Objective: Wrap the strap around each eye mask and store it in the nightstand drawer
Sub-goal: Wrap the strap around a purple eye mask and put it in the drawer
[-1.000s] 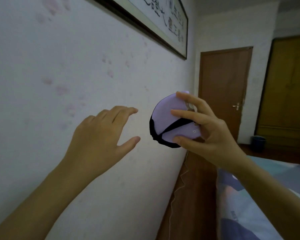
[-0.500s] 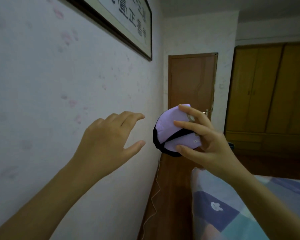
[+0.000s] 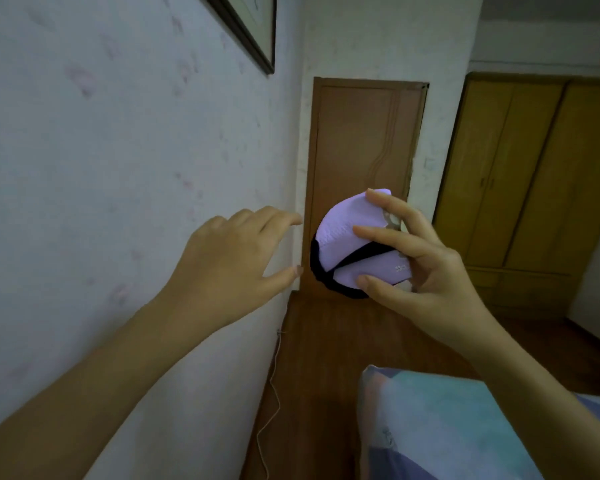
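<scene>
A folded lilac eye mask [image 3: 343, 233] with a black strap [image 3: 357, 255] wrapped across it is held up at chest height in front of me. My right hand [image 3: 416, 271] grips it from the right, fingertips pressed on its face and lower edge. My left hand [image 3: 236, 265] hovers a short way left of the mask, fingers spread and empty, close to the wall. The nightstand and its drawer are out of view.
A pale wall [image 3: 101, 202] runs along the left with a framed picture [image 3: 253, 32] above. A brown door [image 3: 361, 150] stands straight ahead and a wooden wardrobe [image 3: 534, 174] at the right. A bed corner with patterned bedding [image 3: 447, 427] lies low right; a thin cord [image 3: 274, 393] trails down the wall.
The view has swung right along the wall toward the door and wardrobe. Both hands keep their poses, the right still holding the wrapped mask, the left still apart from it.
</scene>
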Demonstrator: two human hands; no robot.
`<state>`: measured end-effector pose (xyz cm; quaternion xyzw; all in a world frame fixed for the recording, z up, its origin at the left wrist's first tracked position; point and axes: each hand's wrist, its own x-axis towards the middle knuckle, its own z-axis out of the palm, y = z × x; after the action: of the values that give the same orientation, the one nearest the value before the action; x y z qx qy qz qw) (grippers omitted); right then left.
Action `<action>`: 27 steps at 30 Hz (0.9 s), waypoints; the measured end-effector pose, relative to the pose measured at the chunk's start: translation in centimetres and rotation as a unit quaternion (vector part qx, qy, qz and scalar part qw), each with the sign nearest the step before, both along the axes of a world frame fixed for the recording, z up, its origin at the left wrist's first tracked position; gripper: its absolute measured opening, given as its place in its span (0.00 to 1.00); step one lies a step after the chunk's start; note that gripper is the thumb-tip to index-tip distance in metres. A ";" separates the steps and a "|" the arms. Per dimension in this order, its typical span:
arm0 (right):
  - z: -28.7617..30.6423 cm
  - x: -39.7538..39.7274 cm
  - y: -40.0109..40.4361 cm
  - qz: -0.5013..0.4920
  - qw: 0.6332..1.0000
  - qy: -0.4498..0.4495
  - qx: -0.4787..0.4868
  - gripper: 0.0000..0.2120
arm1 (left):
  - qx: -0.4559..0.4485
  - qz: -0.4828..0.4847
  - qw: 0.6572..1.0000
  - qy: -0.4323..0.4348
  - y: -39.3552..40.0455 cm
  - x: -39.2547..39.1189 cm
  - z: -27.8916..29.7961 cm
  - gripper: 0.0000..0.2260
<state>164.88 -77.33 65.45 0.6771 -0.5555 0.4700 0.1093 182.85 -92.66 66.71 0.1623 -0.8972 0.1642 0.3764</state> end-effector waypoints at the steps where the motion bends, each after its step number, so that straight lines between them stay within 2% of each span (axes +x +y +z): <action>1: 0.3 -2.1 -1.3 -0.011 1.000 -0.002 -0.001 0.23 | 0.003 -0.012 1.000 -0.004 -1.9 -2.5 0.1 0.23; 4: 0.1 -6.7 -4.1 -0.028 1.000 0.002 0.001 0.23 | 0.003 -0.041 0.999 -0.001 -5.8 -7.7 0.0 0.22; 10: -0.8 -20.0 -15.5 -0.059 0.998 0.002 -0.004 0.24 | -0.024 -0.068 0.997 -0.009 -18.6 -22.3 -0.5 0.23; 15: 0.3 -30.2 -26.0 -0.053 0.998 -0.004 -0.028 0.23 | -0.042 -0.069 0.997 -0.008 -28.8 -32.9 0.8 0.23; 22: 1.2 -43.5 -40.7 0.007 1.000 0.014 -0.007 0.23 | -0.045 -0.056 0.997 0.020 -42.9 -45.7 2.0 0.22; 27: 1.0 -54.3 -49.2 -0.027 1.000 0.009 -0.007 0.24 | -0.032 -0.095 0.994 0.043 -51.7 -58.3 2.4 0.21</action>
<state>110.55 -126.50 66.47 0.6654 -0.5693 0.4647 0.1311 124.60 -144.39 69.12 0.0710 -0.8859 0.1489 0.4335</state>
